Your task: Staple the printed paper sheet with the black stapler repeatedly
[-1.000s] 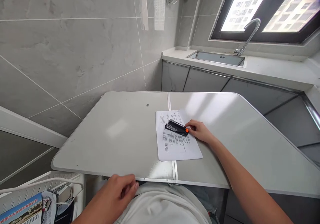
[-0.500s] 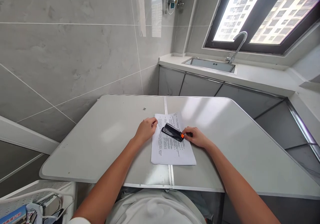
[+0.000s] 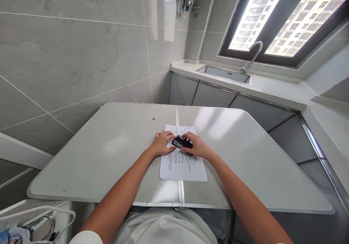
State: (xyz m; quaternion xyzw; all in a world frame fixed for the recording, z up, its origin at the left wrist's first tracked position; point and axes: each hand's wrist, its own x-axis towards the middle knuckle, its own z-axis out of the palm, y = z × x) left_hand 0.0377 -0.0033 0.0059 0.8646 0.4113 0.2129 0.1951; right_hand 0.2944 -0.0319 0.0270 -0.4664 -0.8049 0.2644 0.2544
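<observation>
A black stapler point(image 3: 180, 142) lies slantwise over the upper part of the printed sheet of paper point(image 3: 182, 169). My right hand point(image 3: 198, 146) has closed around the stapler's right end, fingers over the far side and thumb along the near side; the orange part there is hidden. At its left end, my left hand point(image 3: 162, 144) rests on the paper's left edge, forefinger and thumb spread on either side of the stapler's tip. Whether those fingertips touch the stapler is hard to see. The paper lies flat across the table's middle seam.
Tiny metal staples point(image 3: 153, 119) lie on the white table point(image 3: 122, 164) beyond my left hand. A white basket point(image 3: 40, 209) with mixed items stands below the table's left front corner. A counter with a sink point(image 3: 226, 74) and tap point(image 3: 253, 56) runs behind, under the window.
My right hand has moved left from the stapler's orange end and now grips it. My left hand has opened and come to its other end. The view has shifted slightly.
</observation>
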